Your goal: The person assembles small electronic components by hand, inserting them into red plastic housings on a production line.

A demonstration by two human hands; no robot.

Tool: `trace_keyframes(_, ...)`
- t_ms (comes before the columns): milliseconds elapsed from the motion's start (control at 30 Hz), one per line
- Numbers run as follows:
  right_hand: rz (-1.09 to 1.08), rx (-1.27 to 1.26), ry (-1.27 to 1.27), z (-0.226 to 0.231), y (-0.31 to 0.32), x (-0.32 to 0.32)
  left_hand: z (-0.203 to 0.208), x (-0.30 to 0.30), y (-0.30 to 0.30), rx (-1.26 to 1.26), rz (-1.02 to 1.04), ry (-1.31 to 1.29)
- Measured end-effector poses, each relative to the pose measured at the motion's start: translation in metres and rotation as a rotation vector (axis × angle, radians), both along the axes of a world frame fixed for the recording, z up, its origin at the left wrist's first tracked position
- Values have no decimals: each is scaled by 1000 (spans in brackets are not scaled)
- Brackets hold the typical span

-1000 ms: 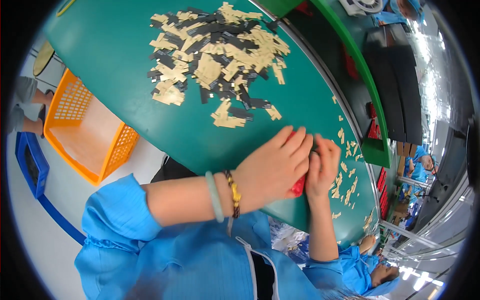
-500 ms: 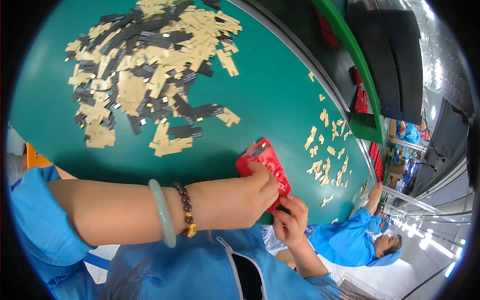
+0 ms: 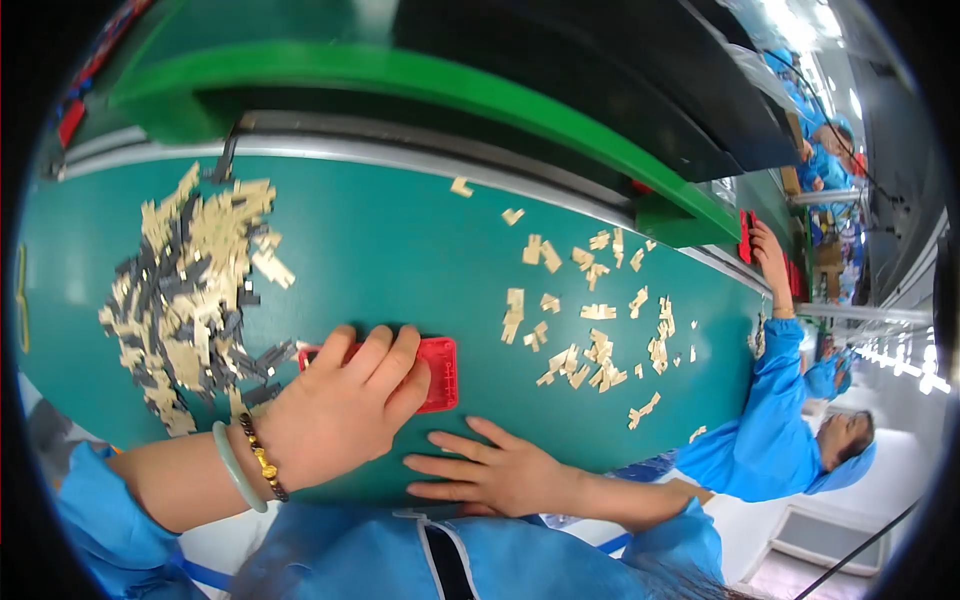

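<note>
One red tray point(image 3: 440, 372) lies near the tabletop's point(image 3: 380, 260) near edge, under the left hand point(image 3: 345, 410), which presses it flat. The right hand point(image 3: 500, 472) rests open just beside it.

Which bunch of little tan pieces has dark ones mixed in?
The big heap at the table's left, beside the left hand on the red tray. The scattered pieces to the right are tan only.
</note>
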State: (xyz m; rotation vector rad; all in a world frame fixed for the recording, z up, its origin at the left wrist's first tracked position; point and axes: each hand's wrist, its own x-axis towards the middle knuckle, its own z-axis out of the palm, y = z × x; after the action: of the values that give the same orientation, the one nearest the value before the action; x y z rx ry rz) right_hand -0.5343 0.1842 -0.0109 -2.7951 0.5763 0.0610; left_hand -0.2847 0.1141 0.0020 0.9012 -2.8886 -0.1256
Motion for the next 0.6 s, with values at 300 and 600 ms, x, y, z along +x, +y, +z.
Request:
trace_keyframes(300, -940, -209, 231, 12, -34, -102, -2, -9, -122, -203, 200, 252)
trace_keyframes(600, -950, -568, 22, 4, -178, -83, -31, 8, -210, -132, 541, 248)
